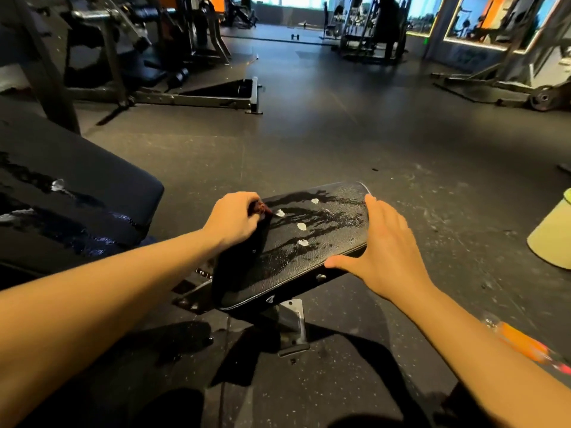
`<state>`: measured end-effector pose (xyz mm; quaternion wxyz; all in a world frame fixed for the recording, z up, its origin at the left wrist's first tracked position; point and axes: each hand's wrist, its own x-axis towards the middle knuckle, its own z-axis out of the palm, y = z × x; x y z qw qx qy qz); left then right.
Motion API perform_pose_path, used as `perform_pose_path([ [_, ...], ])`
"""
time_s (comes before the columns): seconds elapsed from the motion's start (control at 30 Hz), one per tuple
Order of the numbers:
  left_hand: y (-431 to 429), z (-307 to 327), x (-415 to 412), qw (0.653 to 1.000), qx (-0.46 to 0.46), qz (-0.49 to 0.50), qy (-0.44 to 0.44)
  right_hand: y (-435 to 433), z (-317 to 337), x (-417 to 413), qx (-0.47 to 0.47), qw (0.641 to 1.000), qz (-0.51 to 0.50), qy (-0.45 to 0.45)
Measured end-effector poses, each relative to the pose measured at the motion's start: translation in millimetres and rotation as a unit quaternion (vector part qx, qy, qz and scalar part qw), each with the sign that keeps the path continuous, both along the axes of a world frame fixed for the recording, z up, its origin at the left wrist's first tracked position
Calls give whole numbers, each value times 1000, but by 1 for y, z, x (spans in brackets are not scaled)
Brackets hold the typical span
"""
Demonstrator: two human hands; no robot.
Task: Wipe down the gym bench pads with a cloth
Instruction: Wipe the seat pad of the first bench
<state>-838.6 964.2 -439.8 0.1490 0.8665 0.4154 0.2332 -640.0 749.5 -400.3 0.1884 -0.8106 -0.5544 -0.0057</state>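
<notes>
Bench pad (309, 257), black, centre frame, streaked wet with white foam dabs (301, 226). Cloth (258, 208), dark red, at pad's left edge, bunched inside left grip (231, 220), fingers curled round it. Right grip (386, 251) wide, fingers straight, resting against pad's right edge. Second wet pad (77, 193), left of frame.

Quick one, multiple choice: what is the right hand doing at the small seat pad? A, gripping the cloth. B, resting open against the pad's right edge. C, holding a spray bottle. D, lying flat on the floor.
B: the right hand lies with straight fingers along the right edge of the seat pad, while the left hand has the cloth in its grip.
</notes>
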Motion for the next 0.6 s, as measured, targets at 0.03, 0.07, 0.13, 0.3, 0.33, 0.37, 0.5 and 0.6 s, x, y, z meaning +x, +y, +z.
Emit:
perform_pose_path([
  [0.03, -9, 1, -8, 1000, -9, -27, -5, 1, 1, 0, -5, 1000, 5, 0],
  [0.07, -23, 3, -21, 997, -29, -69, -7, 2, 2, 0, -9, 1000, 6, 5],
  [0.13, -55, 5, -48, 981, -81, -175, 2, 4, 5, 0, -18, 1000, 5, 14],
  [0.3, -34, -6, -42, 987, -14, -159, 21, 5, 3, 1, -23, 1000, 8, 14],
  [0.33, -14, -7, -29, 993, -7, -119, 14, 5, 2, 2, -21, 1000, 8, 12],
  [0.37, 6, -7, -15, 997, -4, -77, 9, 4, 1, 3, -19, 1000, 8, 13],
  [0.5, 46, -7, 8, 1000, -19, 14, -2, 3, 0, 3, -1, 1000, 7, 23],
  [0.6, -3, 2, -8, 991, -89, -91, -48, 4, 0, 4, 5, 1000, 6, 19],
])
